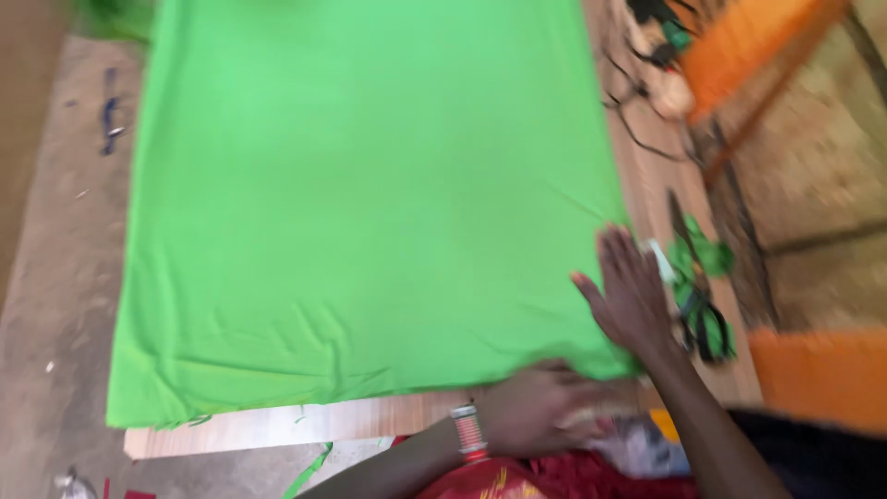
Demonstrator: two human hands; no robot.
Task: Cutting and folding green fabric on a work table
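Observation:
A large bright green cloth (pixel 370 194) lies spread flat over a wooden table (pixel 277 427). My right hand (pixel 630 296) rests flat on the cloth's near right edge, fingers spread. My left hand (pixel 536 407), with a beaded bracelet at the wrist, is at the cloth's near right corner, fingers curled at the hem; motion blur hides whether it pinches the fabric.
Black scissors (pixel 698 310) lie among green fabric scraps (pixel 702 259) on the table's right strip. Dark cords and small items (pixel 651 55) sit at the far right, beside an orange object (pixel 739 46). A green strip (pixel 309 471) hangs at the near edge. Concrete floor lies left.

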